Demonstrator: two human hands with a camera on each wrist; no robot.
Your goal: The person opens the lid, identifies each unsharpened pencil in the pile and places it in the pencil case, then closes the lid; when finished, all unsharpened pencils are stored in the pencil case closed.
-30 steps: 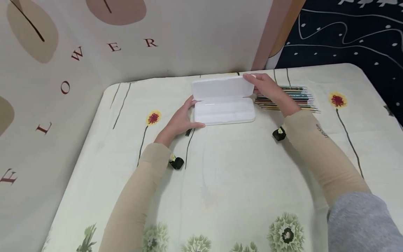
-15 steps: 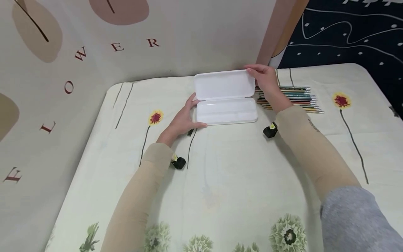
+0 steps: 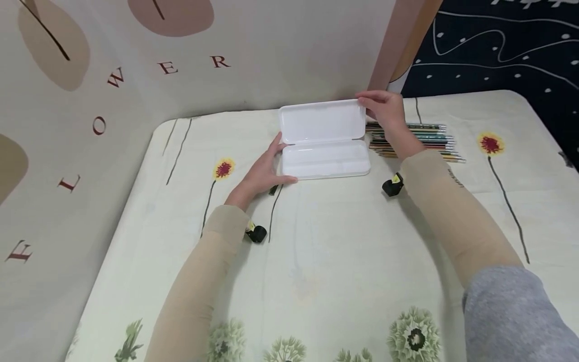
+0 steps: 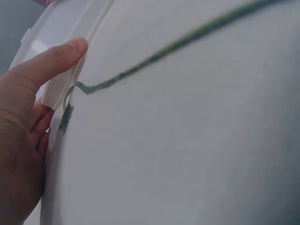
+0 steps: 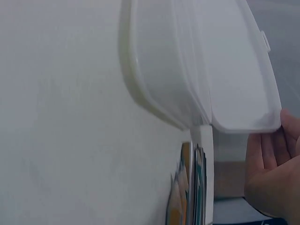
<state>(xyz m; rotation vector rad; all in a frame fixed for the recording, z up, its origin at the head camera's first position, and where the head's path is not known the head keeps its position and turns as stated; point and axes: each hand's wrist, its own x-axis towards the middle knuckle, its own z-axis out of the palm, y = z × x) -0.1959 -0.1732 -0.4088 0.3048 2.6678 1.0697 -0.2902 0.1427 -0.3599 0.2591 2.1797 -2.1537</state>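
Lying open, the white case (image 3: 325, 160) sits just beside the pencils (image 3: 434, 137).

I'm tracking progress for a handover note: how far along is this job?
Done: the case is open, its lid raised. In hand: the right hand holds the lid's corner; the left hand holds the case's left end. Left, probably: putting in the pencils, which lie beside the case; none show inside.

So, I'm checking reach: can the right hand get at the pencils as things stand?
Probably yes: the right hand is near the pencils, nothing lies on them, but it must first release the lid.
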